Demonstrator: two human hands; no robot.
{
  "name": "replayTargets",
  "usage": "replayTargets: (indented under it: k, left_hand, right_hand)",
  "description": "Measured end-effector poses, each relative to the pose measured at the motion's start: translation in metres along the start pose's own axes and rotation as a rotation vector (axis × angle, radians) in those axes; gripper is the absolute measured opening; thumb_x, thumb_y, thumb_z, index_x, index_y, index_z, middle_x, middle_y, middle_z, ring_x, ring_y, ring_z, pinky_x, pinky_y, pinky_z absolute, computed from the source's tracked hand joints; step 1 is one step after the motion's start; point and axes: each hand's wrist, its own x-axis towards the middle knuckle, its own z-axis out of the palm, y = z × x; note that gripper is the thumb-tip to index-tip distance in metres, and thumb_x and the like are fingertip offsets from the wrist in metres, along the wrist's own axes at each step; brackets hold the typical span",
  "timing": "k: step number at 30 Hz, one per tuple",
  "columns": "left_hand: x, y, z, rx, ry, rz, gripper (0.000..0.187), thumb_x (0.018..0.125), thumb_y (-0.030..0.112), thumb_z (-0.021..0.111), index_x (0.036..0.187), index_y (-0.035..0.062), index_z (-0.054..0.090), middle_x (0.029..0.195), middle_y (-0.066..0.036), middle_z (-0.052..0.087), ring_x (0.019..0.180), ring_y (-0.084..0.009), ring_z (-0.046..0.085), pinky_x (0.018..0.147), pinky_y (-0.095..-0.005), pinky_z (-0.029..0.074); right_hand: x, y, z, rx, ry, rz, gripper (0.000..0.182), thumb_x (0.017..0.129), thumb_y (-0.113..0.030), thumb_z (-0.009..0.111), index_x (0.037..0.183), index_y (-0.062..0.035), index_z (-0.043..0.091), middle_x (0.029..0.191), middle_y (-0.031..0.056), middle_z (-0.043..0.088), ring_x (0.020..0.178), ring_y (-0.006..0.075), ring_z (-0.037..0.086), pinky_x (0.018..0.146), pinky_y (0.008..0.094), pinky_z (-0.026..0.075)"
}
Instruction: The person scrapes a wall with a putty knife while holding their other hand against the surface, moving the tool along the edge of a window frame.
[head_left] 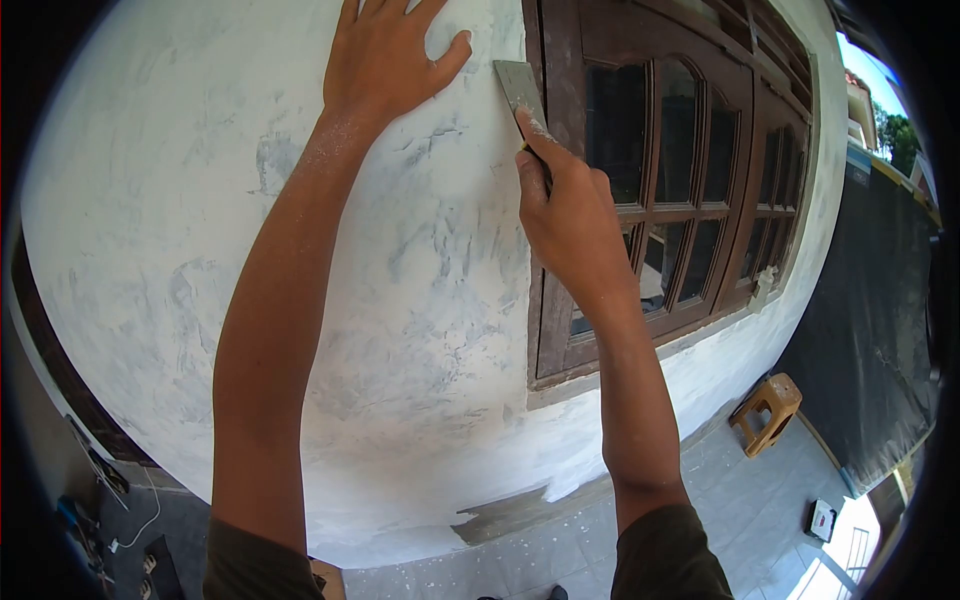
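My left hand [385,60] lies flat against the white, patchy wall [420,290], fingers spread, and its fingertips run out of the top of the view. In my right hand [570,200] is a putty knife [520,88], gripped by its handle with the index finger laid along the blade. The wide metal blade points up and touches or nearly touches the wall beside the brown wooden window frame [562,120]. White dust clings to my right index finger and left wrist. Grey smears and rough marks cover the wall between my arms.
Glass panes fill the brown window [678,130] on the right. A tan plastic stool [768,412] stands on the grey tiled floor [700,520], which has white specks. A dark sheet [860,320] hangs at the far right. A white cable [150,510] lies at lower left.
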Motion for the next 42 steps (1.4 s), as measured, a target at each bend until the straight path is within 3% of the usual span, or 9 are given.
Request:
replayTargets:
  k: [1, 5, 7, 17, 19, 22, 26, 28, 42]
  left_hand:
    - [0.002, 0.001, -0.006, -0.073, -0.092, -0.013, 0.063, 0.097, 0.038, 0.061, 0.152, 0.0080, 0.051, 0.165, -0.020, 0.036, 0.157, -0.0353, 0.026, 0.129, -0.0518, 0.017]
    - [0.001, 0.002, -0.007, -0.098, -0.075, -0.019, 0.062, 0.097, 0.037, 0.062, 0.151, 0.0076, 0.052, 0.165, -0.020, 0.037, 0.157, -0.0352, 0.026, 0.129, -0.0514, 0.017]
    - [0.001, 0.003, -0.008, -0.101, -0.079, -0.022, 0.062, 0.097, 0.036, 0.062, 0.151, 0.0074, 0.053, 0.164, -0.021, 0.037, 0.156, -0.0352, 0.027, 0.129, -0.0512, 0.017]
    - [0.002, 0.006, -0.009, -0.078, -0.085, -0.020, 0.062, 0.096, 0.036, 0.063, 0.150, 0.0070, 0.053, 0.164, -0.022, 0.038, 0.156, -0.0364, 0.028, 0.129, -0.0531, 0.018]
    - [0.003, 0.004, -0.007, -0.052, -0.066, -0.006, 0.062, 0.096, 0.035, 0.063, 0.150, 0.0073, 0.053, 0.164, -0.022, 0.038, 0.155, -0.0370, 0.028, 0.129, -0.0538, 0.019]
    - [0.002, 0.004, -0.009, -0.068, -0.091, -0.014, 0.062, 0.096, 0.036, 0.063, 0.151, 0.0080, 0.052, 0.164, -0.022, 0.037, 0.156, -0.0370, 0.028, 0.128, -0.0540, 0.019]
    - [0.004, 0.003, -0.010, -0.043, -0.103, -0.012, 0.063, 0.096, 0.036, 0.063, 0.151, 0.0085, 0.052, 0.164, -0.022, 0.037, 0.156, -0.0370, 0.028, 0.128, -0.0542, 0.019]
    - [0.003, 0.005, -0.010, -0.028, -0.108, -0.007, 0.064, 0.096, 0.037, 0.063, 0.152, 0.0083, 0.051, 0.164, -0.022, 0.036, 0.156, -0.0369, 0.028, 0.128, -0.0542, 0.019]
    - [0.002, 0.005, -0.011, -0.043, -0.114, -0.022, 0.065, 0.097, 0.039, 0.062, 0.153, 0.0093, 0.050, 0.166, -0.021, 0.035, 0.156, -0.0366, 0.027, 0.128, -0.0547, 0.019]
  right_hand:
    - [-0.004, 0.002, 0.000, -0.004, -0.037, 0.016, 0.042, 0.107, -0.017, 0.055, 0.147, -0.0066, 0.059, 0.094, 0.0251, 0.076, 0.069, 0.0181, 0.068, 0.072, 0.0382, 0.053]
    - [0.025, 0.007, -0.003, 0.000, 0.030, -0.058, 0.042, 0.107, -0.019, 0.056, 0.148, -0.0097, 0.059, 0.094, 0.0232, 0.076, 0.068, 0.0167, 0.065, 0.072, 0.0364, 0.053]
    - [0.034, 0.003, -0.007, 0.062, 0.074, -0.106, 0.040, 0.103, -0.013, 0.057, 0.143, -0.0056, 0.062, 0.087, 0.0314, 0.071, 0.076, 0.0448, 0.072, 0.076, 0.0482, 0.056]
    - [0.029, 0.017, -0.016, 0.095, -0.031, -0.025, 0.040, 0.104, -0.014, 0.057, 0.144, -0.0062, 0.062, 0.084, 0.0295, 0.072, 0.065, 0.0376, 0.072, 0.070, 0.0447, 0.054]
    - [0.041, 0.022, -0.011, 0.127, 0.088, -0.209, 0.041, 0.104, -0.014, 0.057, 0.144, -0.0064, 0.062, 0.082, 0.0291, 0.072, 0.063, 0.0370, 0.071, 0.070, 0.0444, 0.054]
    - [0.027, 0.017, -0.019, 0.039, -0.047, -0.048, 0.041, 0.104, -0.014, 0.057, 0.143, -0.0061, 0.062, 0.081, 0.0295, 0.071, 0.065, 0.0392, 0.071, 0.071, 0.0442, 0.055]
    - [0.026, 0.033, -0.006, 0.087, 0.041, -0.173, 0.040, 0.103, -0.014, 0.057, 0.142, -0.0068, 0.063, 0.081, 0.0298, 0.071, 0.072, 0.0426, 0.072, 0.073, 0.0456, 0.056]
    - [0.047, 0.022, -0.011, 0.029, 0.044, -0.143, 0.042, 0.106, -0.019, 0.059, 0.148, -0.0129, 0.060, 0.085, 0.0225, 0.074, 0.060, 0.0183, 0.060, 0.069, 0.0379, 0.052]
    - [0.075, 0.004, -0.029, -0.003, 0.013, -0.161, 0.043, 0.106, -0.019, 0.058, 0.148, -0.0127, 0.059, 0.085, 0.0235, 0.073, 0.064, 0.0224, 0.066, 0.073, 0.0403, 0.052]
